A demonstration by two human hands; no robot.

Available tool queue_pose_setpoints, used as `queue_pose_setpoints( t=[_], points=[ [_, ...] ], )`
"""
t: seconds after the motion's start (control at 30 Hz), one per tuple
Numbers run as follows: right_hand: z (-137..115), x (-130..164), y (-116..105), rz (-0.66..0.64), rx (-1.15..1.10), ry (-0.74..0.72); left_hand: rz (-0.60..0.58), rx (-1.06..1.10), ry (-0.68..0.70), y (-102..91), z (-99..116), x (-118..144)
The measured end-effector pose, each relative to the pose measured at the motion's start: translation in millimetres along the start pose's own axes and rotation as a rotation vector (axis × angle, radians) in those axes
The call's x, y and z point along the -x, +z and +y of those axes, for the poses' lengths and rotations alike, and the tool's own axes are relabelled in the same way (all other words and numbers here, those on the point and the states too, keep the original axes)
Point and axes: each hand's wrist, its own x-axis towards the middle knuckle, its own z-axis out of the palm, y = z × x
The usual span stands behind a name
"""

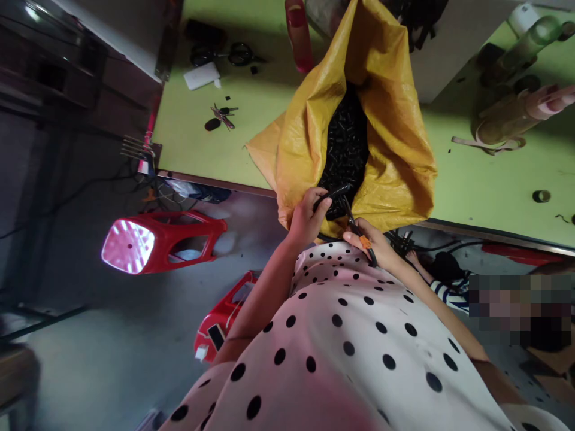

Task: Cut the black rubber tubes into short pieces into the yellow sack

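over the near lip of the yellow bag, the left hand pinches a black strip between thumb and fingers. at the bag's near right edge, the right hand curls around a dark tool, its tips over the bag's opening, close to the strip; contact is unclear. small black pieces lie inside the bag. left of the bag, keys rest on the green table.
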Motion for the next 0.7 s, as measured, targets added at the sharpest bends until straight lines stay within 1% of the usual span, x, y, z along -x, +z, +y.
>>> queue_pose_setpoints(
  t=[0.2, 0.37, 0.53, 0.7],
  points=[
    [-8, -5, 0, 0.019, 0.02, 0.033, -0.047, -0.041, 0.028, 3.0, 7, 3],
    [-11, -7, -1, 0.033, 0.061, 0.031, -0.064, -0.077, 0.062, 0.7, 6, 3],
    [-6, -8, 4, 0.053, 0.094, -0.034, -0.08, -0.077, 0.051, -2.4, 2, 1],
    [2, -9, 10, 0.111, 0.076, -0.088, -0.051, -0.064, 0.022, -1.8, -3, 0]
  ],
)
